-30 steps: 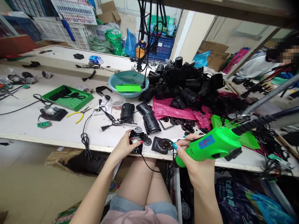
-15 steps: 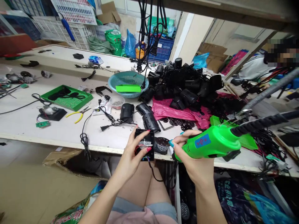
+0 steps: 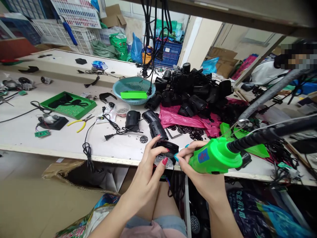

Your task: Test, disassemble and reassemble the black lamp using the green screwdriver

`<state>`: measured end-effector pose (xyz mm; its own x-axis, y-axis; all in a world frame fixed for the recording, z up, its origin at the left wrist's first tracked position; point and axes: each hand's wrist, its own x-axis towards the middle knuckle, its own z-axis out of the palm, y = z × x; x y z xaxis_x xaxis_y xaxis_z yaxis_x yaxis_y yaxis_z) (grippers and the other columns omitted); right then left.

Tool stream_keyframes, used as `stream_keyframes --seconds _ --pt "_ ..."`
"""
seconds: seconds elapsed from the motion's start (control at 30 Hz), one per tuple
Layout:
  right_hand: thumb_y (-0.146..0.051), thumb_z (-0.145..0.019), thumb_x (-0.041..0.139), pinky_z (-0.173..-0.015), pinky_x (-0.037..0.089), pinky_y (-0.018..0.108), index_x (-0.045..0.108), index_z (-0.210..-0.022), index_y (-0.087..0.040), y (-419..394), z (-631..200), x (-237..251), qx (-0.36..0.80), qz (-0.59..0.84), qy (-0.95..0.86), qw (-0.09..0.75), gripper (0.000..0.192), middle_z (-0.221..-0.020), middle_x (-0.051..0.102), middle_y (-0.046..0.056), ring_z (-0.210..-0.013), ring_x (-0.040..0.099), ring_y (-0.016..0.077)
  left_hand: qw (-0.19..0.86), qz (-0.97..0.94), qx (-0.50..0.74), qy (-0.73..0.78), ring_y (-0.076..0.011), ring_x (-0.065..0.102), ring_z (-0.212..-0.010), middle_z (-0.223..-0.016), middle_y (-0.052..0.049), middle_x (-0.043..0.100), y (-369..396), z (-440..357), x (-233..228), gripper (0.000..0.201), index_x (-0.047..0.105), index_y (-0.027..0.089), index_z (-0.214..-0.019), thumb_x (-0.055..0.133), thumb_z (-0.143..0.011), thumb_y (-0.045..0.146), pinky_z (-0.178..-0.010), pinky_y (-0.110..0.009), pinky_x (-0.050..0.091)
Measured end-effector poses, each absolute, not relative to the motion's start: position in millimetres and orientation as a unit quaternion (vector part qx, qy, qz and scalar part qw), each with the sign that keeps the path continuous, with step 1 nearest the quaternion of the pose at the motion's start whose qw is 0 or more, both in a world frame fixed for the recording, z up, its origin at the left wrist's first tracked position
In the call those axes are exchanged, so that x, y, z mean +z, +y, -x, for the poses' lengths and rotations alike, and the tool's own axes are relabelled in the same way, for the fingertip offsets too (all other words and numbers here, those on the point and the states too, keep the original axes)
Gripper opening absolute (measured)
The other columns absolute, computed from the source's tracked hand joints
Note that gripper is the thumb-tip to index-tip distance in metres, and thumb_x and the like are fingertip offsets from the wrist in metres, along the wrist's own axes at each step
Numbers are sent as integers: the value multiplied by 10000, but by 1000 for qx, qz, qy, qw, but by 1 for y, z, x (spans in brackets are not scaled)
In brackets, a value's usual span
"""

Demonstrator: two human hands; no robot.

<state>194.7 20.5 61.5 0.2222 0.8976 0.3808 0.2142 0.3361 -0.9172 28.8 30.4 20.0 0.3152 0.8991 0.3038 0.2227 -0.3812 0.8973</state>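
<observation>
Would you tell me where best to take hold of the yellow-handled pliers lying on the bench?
Probably by the two yellow handles, coming from above on the near-left side. The pliers lie flat on the white bench, handles pointing toward the near edge and jaws toward the green tray. The handles look slightly spread, with bare bench around them, so fingers can close over both.

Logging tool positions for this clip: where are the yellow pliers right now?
In the head view, the yellow pliers lie on the white table at left, just right of the green tray and left of the black cable.
</observation>
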Motion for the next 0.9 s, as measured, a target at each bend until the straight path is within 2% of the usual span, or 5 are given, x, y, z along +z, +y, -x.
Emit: stream_keyframes --seconds 0.2,0.37,0.5,0.7,0.9 --pt "-75 -782 683 -639 578 219 577 -985 -268 19 -195 64 296 478 -580 589 300 -786 690 -43 -661 674 109 396 -694 449 399 -198 232 -1509 -1601 -29 273 29 -28 23 166 481 324 -1171 414 -1037 253 -1204 -397 257" --pt "-85 -750 711 -627 584 247 559 -926 -259 19 -196 68 289 480 -603 568 291 -767 715 -35 -588 641 114 419 -700 444 371 -218 268 -1499 -1603 -43 298 27 -30 24 182 494 328 -1185 462 -1021 255 -1201 -425 263" --pt "-102 -763 711 -618 575 243 538 -954 -255 18 -198 69 316 472 -592 571 300 -772 714 -29 -583 641 111 437 -686 457 361 -215 285 -1493 -1610 -26 304 25 -31 21 173 501 334 -1167 466 -1022 247 -1190 -417 275" --pt "-103 -798 708 -684 567 240 524 -972 -271 12 -205 63 306 470 -614 555 304 -823 685 -37 -643 640 102 443 -664 490 352 -232 306 -1484 -1591 -35 349 23 -33 20 133 532 305 -1099 442 -1029 235 -1182 -438 278" --pt "-165 -806 746 -728 548 282 493 -1031 -285 7 -214 53 297 514 -634 496 359 -883 708 -26 -710 657 129 452 -655 492 353 -246 333 -1466 -1578 -35 372 25 -36 20 97 556 288 -1037 480 -1015 233 -1171 -445 295"
